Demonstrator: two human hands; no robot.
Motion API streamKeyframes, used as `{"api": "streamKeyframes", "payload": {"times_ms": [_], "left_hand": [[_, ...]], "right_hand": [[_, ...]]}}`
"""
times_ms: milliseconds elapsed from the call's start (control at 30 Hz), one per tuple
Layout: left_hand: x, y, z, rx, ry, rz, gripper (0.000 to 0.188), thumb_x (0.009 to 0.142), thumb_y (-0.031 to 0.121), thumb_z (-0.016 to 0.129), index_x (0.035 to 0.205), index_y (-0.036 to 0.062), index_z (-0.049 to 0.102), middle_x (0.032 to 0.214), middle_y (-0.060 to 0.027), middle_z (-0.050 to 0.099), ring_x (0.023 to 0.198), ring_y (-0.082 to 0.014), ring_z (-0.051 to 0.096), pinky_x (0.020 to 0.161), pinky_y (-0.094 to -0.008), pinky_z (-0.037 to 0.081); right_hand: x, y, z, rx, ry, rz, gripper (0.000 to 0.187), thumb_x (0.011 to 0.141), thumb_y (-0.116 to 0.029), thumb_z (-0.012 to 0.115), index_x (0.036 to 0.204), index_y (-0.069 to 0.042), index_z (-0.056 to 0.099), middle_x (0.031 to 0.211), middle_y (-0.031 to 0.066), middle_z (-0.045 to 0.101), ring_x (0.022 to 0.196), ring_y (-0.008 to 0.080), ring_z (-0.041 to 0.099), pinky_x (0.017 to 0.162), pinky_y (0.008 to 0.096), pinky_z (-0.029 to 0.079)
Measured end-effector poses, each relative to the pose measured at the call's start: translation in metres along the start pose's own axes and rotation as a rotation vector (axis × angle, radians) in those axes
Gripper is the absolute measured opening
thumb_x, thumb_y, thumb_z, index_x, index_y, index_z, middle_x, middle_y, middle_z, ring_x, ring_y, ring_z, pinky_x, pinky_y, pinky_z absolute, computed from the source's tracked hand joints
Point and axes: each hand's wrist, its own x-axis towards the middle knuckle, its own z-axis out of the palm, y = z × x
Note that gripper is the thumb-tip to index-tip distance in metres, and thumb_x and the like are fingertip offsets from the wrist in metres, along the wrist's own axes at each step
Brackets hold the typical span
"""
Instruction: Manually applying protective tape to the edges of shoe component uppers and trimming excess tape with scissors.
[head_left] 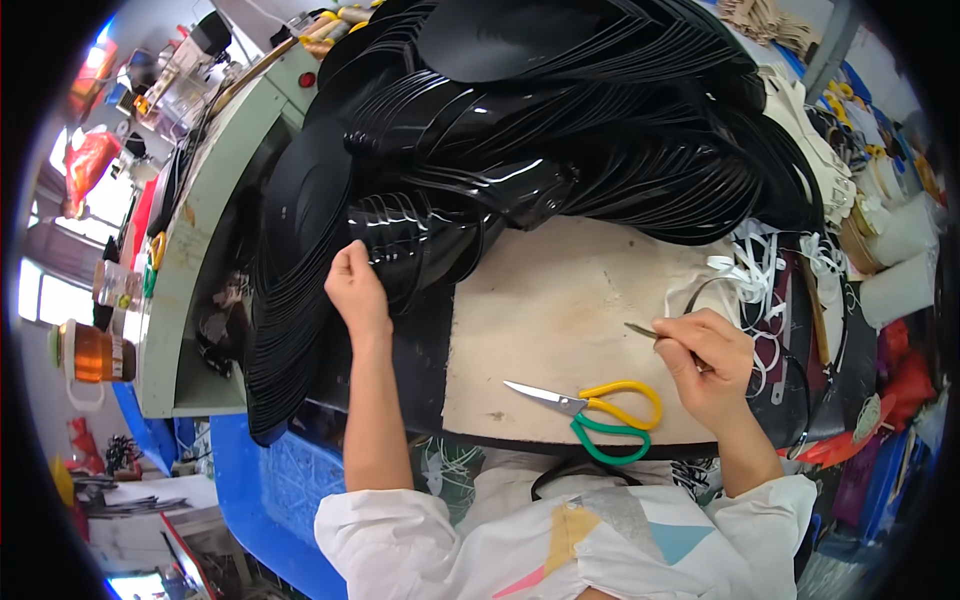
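Note:
My left hand is closed, fingers curled, against the edge of a stack of glossy black curved pieces. What its fingertips pinch, if anything, is hidden. My right hand is closed on a thin dark strip, whose narrow end sticks out past the thumb over a beige board. Below that end lie scissors with one yellow and one green handle, their blades slightly apart and pointing left.
Overlapping stacks of black pieces cover the far side. White ribbon lies tangled at the right, beside a ruler. A blue bin stands at the lower left, below a pale green cabinet edge.

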Motion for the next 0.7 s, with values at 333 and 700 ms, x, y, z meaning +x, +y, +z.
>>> {"api": "streamKeyframes", "payload": {"times_ms": [333,700], "left_hand": [[-0.032,0.013,0.029,0.511,-0.258,0.201,0.022,0.086,0.016,0.055,0.078,-0.0045,0.058,0.058,-0.0213,0.050,0.048,-0.0280,0.052,0.050,-0.0362,0.039],[-0.029,0.002,0.028,0.486,0.018,0.455,0.024,0.086,0.016,0.055,0.073,-0.0038,0.057,0.058,-0.0187,0.055,0.045,-0.0238,0.044,0.050,-0.0351,0.039]], "right_hand": [[0.025,-0.015,0.056,0.103,-0.132,0.011,0.010,0.074,-0.001,0.067,0.084,0.000,0.065,0.069,0.0071,0.062,0.047,0.0141,0.051,0.044,0.0241,0.040],[0.100,0.015,0.182,-0.227,-0.285,-0.134,0.015,0.088,-0.018,0.052,0.080,-0.005,0.050,0.066,0.0137,0.060,0.058,0.0340,0.059,0.049,0.0422,0.046]]}}
